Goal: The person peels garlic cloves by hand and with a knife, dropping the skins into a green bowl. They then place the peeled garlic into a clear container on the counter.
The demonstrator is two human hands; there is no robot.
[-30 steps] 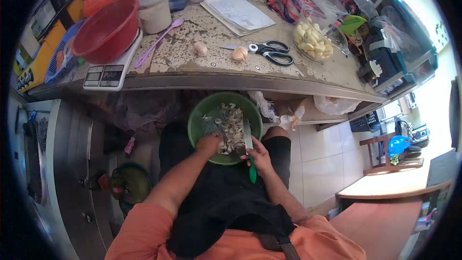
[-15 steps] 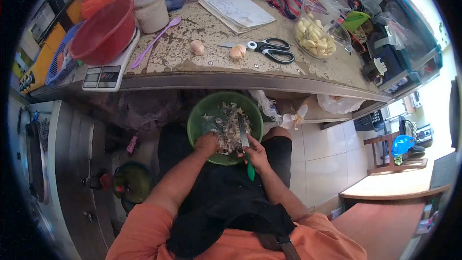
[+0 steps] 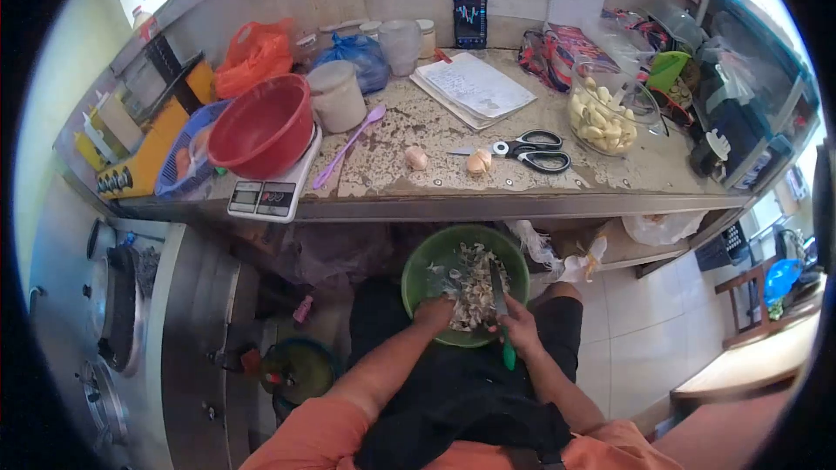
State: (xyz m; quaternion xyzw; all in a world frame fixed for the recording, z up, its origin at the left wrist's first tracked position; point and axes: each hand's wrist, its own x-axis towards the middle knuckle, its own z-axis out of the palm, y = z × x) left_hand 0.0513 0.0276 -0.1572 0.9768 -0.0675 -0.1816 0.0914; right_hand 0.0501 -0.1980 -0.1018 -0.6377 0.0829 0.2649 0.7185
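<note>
A green basin (image 3: 415,263) rests on my lap, with a heap of papery garlic skins (image 3: 471,289) inside. In my right hand (image 3: 519,325) is a knife (image 3: 499,288) with a green handle, its blade pointing away from me over the skins. My left hand (image 3: 434,314) reaches over the near left rim into the basin; its fingers are hidden, so what they hold does not show. On the counter ahead lie two garlic bulbs (image 3: 416,157), one of them over the blade of the black-handled scissors (image 3: 538,152). Peeled cloves (image 3: 603,119) fill a clear bowl to the right.
The counter edge (image 3: 514,207) runs just beyond the basin. A red bowl (image 3: 261,132) sits on a kitchen scale (image 3: 277,198), beside a purple spoon (image 3: 350,146). Papers (image 3: 475,87) and an upright phone (image 3: 469,19) are farther back. A bucket (image 3: 300,370) stands at lower left.
My view has tilted up and swung left, so the counter and basin appear lower and farther right. Both hands stay at the basin, and the knife is still in my right hand.
</note>
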